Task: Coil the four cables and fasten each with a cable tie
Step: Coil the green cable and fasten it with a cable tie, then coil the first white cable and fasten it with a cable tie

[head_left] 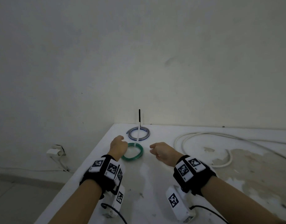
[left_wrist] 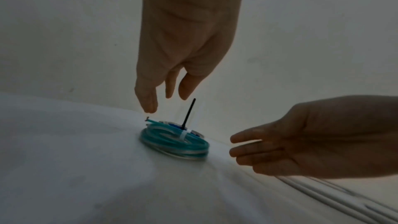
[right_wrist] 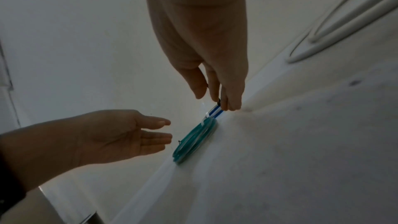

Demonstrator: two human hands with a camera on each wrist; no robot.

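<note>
A green cable coil [head_left: 132, 152] lies on the white table [head_left: 155, 183], bound by a white cable tie [head_left: 137, 135] whose long tail points away from me. Just behind it lies a blue and grey coil [head_left: 143, 137], from which a black cable tie [head_left: 139, 116] stands upright. My left hand [head_left: 118, 145] hovers at the green coil's left edge. In the left wrist view its fingers [left_wrist: 150, 101] hang relaxed above the green coil [left_wrist: 174, 142], holding nothing. My right hand [head_left: 160, 151] hovers right of the coil, its fingers [right_wrist: 232, 98] loose and empty.
A long white cable [head_left: 203, 139] sprawls uncoiled over the right part of the table. The table's left edge [head_left: 90, 157] runs close beside my left hand, and a plain wall stands right behind the coils. A wall socket [head_left: 55, 151] sits low on the left.
</note>
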